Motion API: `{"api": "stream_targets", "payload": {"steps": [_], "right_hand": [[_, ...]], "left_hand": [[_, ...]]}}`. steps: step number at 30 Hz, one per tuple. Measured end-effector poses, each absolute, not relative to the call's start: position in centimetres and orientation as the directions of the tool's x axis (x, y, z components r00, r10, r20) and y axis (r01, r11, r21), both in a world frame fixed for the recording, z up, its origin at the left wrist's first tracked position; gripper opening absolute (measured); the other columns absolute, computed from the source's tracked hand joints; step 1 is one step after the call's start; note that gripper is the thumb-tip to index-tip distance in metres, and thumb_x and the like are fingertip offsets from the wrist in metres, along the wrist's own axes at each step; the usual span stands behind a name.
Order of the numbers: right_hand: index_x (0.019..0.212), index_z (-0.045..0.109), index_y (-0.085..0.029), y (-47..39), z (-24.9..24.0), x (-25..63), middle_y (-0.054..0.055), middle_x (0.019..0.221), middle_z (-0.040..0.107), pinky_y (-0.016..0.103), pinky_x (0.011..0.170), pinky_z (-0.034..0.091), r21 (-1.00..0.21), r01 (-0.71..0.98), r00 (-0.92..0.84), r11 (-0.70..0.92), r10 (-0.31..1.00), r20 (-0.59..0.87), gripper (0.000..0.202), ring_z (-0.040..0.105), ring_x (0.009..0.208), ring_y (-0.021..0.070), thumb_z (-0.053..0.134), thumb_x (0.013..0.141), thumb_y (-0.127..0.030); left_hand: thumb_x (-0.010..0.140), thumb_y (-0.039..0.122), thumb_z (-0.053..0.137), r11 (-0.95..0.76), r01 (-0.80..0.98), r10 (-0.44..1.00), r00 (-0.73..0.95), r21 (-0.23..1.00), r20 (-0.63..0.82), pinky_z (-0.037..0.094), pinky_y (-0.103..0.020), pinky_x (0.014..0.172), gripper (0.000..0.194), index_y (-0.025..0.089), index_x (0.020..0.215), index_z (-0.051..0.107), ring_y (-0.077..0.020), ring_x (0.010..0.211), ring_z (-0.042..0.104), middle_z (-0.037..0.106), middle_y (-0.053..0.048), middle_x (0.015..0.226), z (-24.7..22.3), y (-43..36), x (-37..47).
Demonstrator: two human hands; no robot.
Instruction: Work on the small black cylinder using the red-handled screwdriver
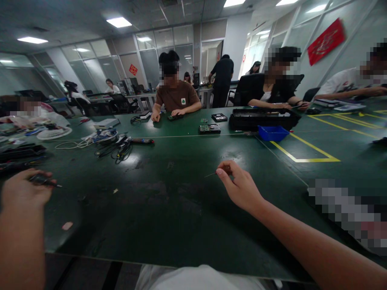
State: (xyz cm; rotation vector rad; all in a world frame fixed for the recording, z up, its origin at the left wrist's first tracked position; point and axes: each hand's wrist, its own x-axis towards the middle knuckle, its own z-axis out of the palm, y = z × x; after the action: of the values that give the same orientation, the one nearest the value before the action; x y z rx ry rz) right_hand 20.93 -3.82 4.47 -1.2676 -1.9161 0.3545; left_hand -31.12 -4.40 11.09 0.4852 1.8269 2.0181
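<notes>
Two bare hands are above the near part of a wide green table (169, 217), well apart from each other. The near edge (99, 258) of the table runs almost straight before the person's pale clothing (199, 278). Between the hands there is a broad stretch of the surface, and this room continues to the far side until a thin pale line. At the left it is bordered by a tangle of cables (121, 149), and at the far right by yellow tape (316, 160), which makes square corners.

The left hand (28, 189) is at the left, its fingers curled around a dark tool (42, 180) with a slim, metallic-looking tip, which points to the right. The right hand (237, 181) is right of the middle; its thumb and forefinger are pinched together on a thin rod (209, 175), straight like a needle, pointing left.

The table is smooth and somewhat shiny, with dull worn patches. Near the left hand lies a flat pinkish scrap (67, 226), and farther a small yellowish scrap (115, 191). On the far side are a blue plastic tray (273, 134) with sloping walls, a long black casing (237, 122) touching or just behind it, and a flat rectangular drive (209, 129) with a green board.
</notes>
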Motion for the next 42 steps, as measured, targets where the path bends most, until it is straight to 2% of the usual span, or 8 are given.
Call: {"api": "stream_targets", "payload": {"steps": [3, 7, 10, 15, 18, 27, 34, 42], "right_hand": [[0.104, 0.054, -0.021, -3.9, 4.5, 21.1, 0.006, 0.088, 0.067, 0.034, 0.069, 0.05, -0.626, 0.636, -0.182, 0.451, 0.876, 0.447, 0.016, 0.065, 0.08, 0.021, 0.047, 0.098, -0.034], [0.107, 0.054, -0.021, -3.9, 4.3, 21.3, 0.007, 0.093, 0.069, 0.035, 0.07, 0.051, -0.632, 0.636, -0.163, 0.442, 0.878, 0.45, 0.018, 0.066, 0.084, 0.0221, 0.045, 0.099, -0.034], [0.108, 0.056, -0.02, -3.7, 4.2, 21.5, 0.007, 0.093, 0.07, 0.035, 0.071, 0.05, -0.625, 0.647, -0.135, 0.438, 0.872, 0.471, 0.022, 0.067, 0.083, 0.022, 0.046, 0.099, -0.037], [0.1, 0.062, -0.021, -3.5, 4.6, 21.9, 0.005, 0.086, 0.071, 0.033, 0.07, 0.049, -0.618, 0.659, -0.06, 0.43, 0.848, 0.526, 0.021, 0.068, 0.078, 0.0208, 0.054, 0.096, -0.04], [0.095, 0.063, -0.022, -3.6, 4.9, 22.1, 0.002, 0.079, 0.07, 0.031, 0.066, 0.048, -0.604, 0.663, -0.009, 0.442, 0.811, 0.585, 0.02, 0.066, 0.07, 0.0185, 0.056, 0.095, -0.04], [0.091, 0.061, -0.022, -4.0, 4.9, 22.3, 0.0, 0.075, 0.068, 0.03, 0.061, 0.047, -0.593, 0.623, 0.055, 0.509, 0.729, 0.683, 0.019, 0.065, 0.065, 0.017, 0.059, 0.094, -0.04], [0.108, 0.06, -0.024, -4.3, 3.9, 22.4, 0.001, 0.086, 0.068, 0.032, 0.068, 0.054, -0.708, 0.348, 0.117, 0.615, 0.721, 0.683, 0.014, 0.068, 0.076, 0.0175, 0.055, 0.098, -0.031], [0.107, 0.056, -0.022, -4.3, 4.3, 22.1, 0.002, 0.086, 0.073, 0.028, 0.066, 0.053, -0.642, 0.514, -0.059, 0.568, 0.77, 0.635, 0.011, 0.072, 0.077, 0.0165, 0.053, 0.098, -0.028]], "left_hand": [[0.059, -0.018, 0.046, -0.151, -0.161, 0.627, -0.779, 0.975, -0.032, 0.044, -0.023, 0.056, 0.039, 0.015, 0.08, 0.047, -0.0108, 0.064, 0.056, 0.053, 0.005, 0.069, 9.9, -1.6, -27.7], [0.065, -0.02, 0.044, -0.137, -0.285, 0.862, -0.506, 0.949, -0.027, 0.046, -0.022, 0.058, 0.04, 0.014, 0.083, 0.053, -0.0126, 0.068, 0.058, 0.055, 0.001, 0.072, 9.6, 1.3, -18.7], [0.069, -0.014, 0.056, -0.103, -0.287, 0.955, -0.298, 0.952, 0.014, 0.048, -0.022, 0.065, 0.031, 0.012, 0.085, 0.062, -0.0132, 0.076, 0.061, 0.063, -0.004, 0.083, 8.6, 1.9, -11.7], [0.073, 0.006, 0.075, -0.08, -0.021, 0.972, 0.219, 0.997, 0.082, 0.049, -0.03, 0.086, 0.029, 0.018, 0.099, 0.07, -0.0172, 0.092, 0.064, 0.069, -0.008, 0.106, 5.0, 0.5, -2.9], [0.076, 0.01, 0.074, -0.151, 0.065, 0.927, 0.355, 0.986, 0.119, 0.048, -0.033, 0.091, 0.031, 0.021, 0.104, 0.069, -0.0181, 0.095, 0.065, 0.068, -0.007, 0.109, 3.7, -0.1, 0.1], [0.08, 0.01, 0.071, -0.16, 0.15, 0.919, 0.383, 0.976, 0.092, 0.048, -0.036, 0.098, 0.028, 0.016, 0.106, 0.062, -0.0198, 0.103, 0.064, 0.068, -0.007, 0.108, 1.8, -1.0, 2.0], [0.082, 0.016, 0.072, -0.224, 0.152, 0.906, 0.396, 0.963, 0.149, 0.048, -0.033, 0.097, 0.031, 0.019, 0.112, 0.063, -0.0189, 0.103, 0.064, 0.068, -0.004, 0.109, 1.2, -1.1, 1.6], [0.082, 0.014, 0.072, -0.288, 0.223, 0.913, 0.356, 0.931, 0.197, 0.046, -0.033, 0.1, 0.037, 0.022, 0.117, 0.065, -0.0194, 0.108, 0.063, 0.069, -0.003, 0.114, 1.6, -1.2, 1.3]]}}
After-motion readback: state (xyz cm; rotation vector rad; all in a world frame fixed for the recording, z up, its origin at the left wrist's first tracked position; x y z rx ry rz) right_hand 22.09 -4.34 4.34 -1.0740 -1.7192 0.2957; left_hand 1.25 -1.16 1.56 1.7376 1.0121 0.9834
